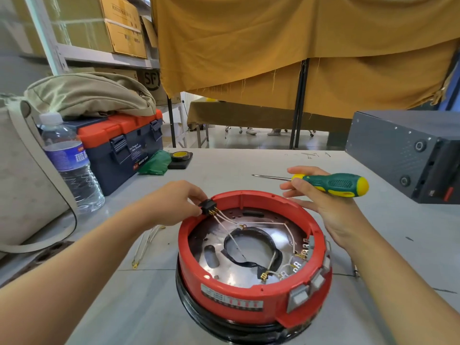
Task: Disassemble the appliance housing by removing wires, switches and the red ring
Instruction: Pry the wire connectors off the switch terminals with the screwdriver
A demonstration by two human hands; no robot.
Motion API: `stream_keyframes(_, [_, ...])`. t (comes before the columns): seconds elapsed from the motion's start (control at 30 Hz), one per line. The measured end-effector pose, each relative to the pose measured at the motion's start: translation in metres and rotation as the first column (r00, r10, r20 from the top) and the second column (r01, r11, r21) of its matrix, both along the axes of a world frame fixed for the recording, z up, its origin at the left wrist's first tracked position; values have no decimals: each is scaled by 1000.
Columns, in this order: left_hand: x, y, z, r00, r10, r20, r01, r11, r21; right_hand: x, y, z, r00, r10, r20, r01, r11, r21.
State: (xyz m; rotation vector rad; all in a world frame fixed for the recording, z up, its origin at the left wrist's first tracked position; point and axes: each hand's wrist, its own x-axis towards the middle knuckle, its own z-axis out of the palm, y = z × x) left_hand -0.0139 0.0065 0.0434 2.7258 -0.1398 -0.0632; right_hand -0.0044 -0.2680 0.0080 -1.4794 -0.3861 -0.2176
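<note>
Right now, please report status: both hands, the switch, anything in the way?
Left hand pinches black switch at red ring rim, white wires still attached. Right hand holds screwdriver. Nothing blocking.

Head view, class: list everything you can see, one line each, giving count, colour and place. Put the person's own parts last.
Red ring: one, red, on the black housing, table centre.
Black housing: one, black, under the ring.
Switch block: one, black with brass pins, at the ring's far-left rim.
White wires: several, inside the ring.
Loose wires: a few, white, on the table left of the ring.
Screwdriver: one, green and yellow.
Toolbox: one, navy and orange, far left.
Water bottle: one, clear, left.
Tape roll: one, yellow and black, beside the toolbox.
Dark metal box: one, right.
Left hand: pinches the switch block.
Right hand: holds the screwdriver.
</note>
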Motion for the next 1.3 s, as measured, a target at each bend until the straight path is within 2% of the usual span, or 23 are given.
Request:
stream_keyframes(0.17, [14, -11, -5, 993, -77, 92, 68, 994, 89, 3, -3, 1, 996, -94, 2, 94, 995, 18])
stream_keyframes(0.37, [35, -33, -15, 964, -175, 198, 153, 981, 120, 4, -1, 3, 978, -200, 53, 193, 974, 120])
stream_keyframes(0.57, [49, -44, -23, 934, -263, 242, 241, 963, 118, 4, 0, 4, 950, -288, 119, 274, 954, 125])
stream_keyframes(0.83, [51, -55, -15, 891, -422, 166, 419, 906, 57, -1, 2, 7, 918, -334, 212, 330, 942, 56])
stream_keyframes(1.07, [43, -51, -22, 941, -304, 148, 293, 952, 90, -4, 4, 8, 895, -345, 282, 361, 933, -6])
stream_keyframes(1.3, [39, -55, -23, 926, -370, 76, 370, 929, 10, -8, 5, 12, 880, -336, 335, 368, 929, -33])
